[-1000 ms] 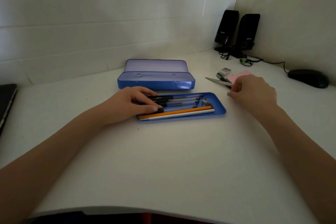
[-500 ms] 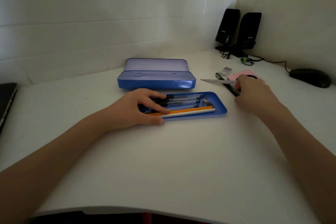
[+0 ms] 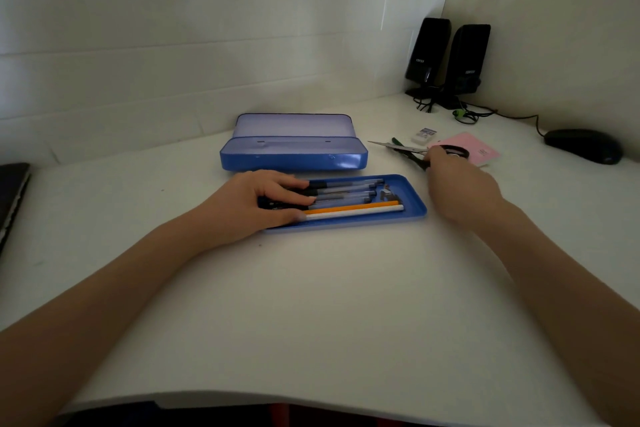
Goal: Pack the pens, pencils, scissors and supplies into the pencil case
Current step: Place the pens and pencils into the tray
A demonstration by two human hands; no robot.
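Note:
A blue pencil case point(image 3: 294, 158) stands open near the wall, lid tipped back. In front of it lies its blue inner tray point(image 3: 414, 199) with several pens point(image 3: 346, 191), an orange pencil and a white pencil point(image 3: 356, 212), and a small sharpener point(image 3: 387, 193). My left hand point(image 3: 256, 206) rests flat on the tray's left end, fingers spread over the pens. My right hand point(image 3: 457, 184) grips the black handles of the scissors point(image 3: 398, 146), whose blades point left. A green pen point(image 3: 397, 141) lies under the blades, with a white eraser point(image 3: 423, 135) and pink sticky notes point(image 3: 474, 147) close by.
Two black speakers point(image 3: 446, 62) with cables stand in the back right corner. A black mouse point(image 3: 583, 146) sits at the far right. A dark laptop edge point(image 3: 12, 198) shows at the left. The white desk's point(image 3: 311, 322) front edge runs along the bottom.
My right hand has closed on the scissors' handles and turned them slightly. My left hand has shifted a little along the left end of the tray.

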